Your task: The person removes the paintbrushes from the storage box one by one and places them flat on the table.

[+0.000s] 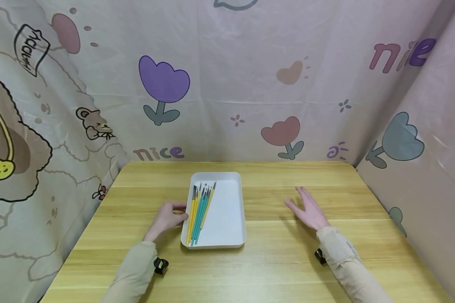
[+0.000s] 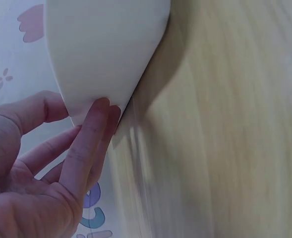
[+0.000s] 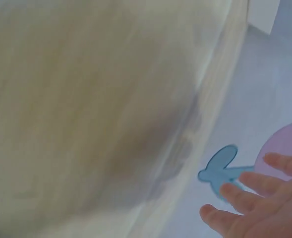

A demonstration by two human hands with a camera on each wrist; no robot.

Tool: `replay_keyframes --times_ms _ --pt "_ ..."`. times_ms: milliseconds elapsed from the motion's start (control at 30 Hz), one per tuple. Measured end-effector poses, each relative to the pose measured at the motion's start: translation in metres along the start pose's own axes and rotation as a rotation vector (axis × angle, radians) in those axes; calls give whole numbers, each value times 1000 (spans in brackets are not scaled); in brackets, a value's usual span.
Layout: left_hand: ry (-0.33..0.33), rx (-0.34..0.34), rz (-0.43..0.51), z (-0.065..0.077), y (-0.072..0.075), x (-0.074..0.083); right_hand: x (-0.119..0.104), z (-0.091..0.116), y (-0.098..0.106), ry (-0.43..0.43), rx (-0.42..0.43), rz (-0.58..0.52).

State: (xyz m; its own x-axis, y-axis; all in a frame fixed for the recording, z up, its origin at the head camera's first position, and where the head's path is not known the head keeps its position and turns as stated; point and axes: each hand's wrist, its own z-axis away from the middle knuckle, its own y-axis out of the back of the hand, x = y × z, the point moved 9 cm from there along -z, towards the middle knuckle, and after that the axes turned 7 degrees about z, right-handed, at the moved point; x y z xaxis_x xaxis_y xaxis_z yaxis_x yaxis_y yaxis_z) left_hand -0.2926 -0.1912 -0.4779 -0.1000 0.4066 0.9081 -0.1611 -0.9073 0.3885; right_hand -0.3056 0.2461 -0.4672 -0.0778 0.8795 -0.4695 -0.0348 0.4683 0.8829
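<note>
Presently, a white tray (image 1: 227, 219) lies on the tabletop (image 1: 280, 269), somewhat left of its middle, with its longer sides running away from the person. Inside the tray there is a bunch of paintbrushes (image 1: 200, 216), some with yellow handles and some with teal ones. They are gathered in the left half of the tray, close together and partly crossing, and their bristles are turned to the far end. One yellow brush leans more to the right than the others.

The left hand (image 1: 169, 219) is at the left wall of the tray. Its grip is narrow and holds this wall: in the left wrist view, two fingers (image 2: 86, 144) are pressed on the outer face, while another finger reaches the rim, where its tip is hidden.

The right hand (image 1: 309, 210) is well apart from the tray, on its right side. Its grip is wide and holds nothing; the fingers are stretched and the thumb stands away from them. A soft shadow falls on the wood near this hand.

Both arms wear beige sleeves (image 1: 132, 269), and a small black device (image 1: 161, 266) is seen at each wrist. Behind the tabletop hangs a pale curtain (image 1: 227, 63), printed with flowers, hearts and the word "nice".
</note>
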Motion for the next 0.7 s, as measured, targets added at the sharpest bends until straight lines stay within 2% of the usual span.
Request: replay_keyframes --times_ms 233,500,700 --pt "-8 -18 17 5 -8 5 -27 -2 1 23 -10 -60" --pt "-19 -9 21 5 -10 5 -55 -9 3 77 41 -178" --pt "-5 0 16 5 -9 2 -75 -15 1 89 7 -255"
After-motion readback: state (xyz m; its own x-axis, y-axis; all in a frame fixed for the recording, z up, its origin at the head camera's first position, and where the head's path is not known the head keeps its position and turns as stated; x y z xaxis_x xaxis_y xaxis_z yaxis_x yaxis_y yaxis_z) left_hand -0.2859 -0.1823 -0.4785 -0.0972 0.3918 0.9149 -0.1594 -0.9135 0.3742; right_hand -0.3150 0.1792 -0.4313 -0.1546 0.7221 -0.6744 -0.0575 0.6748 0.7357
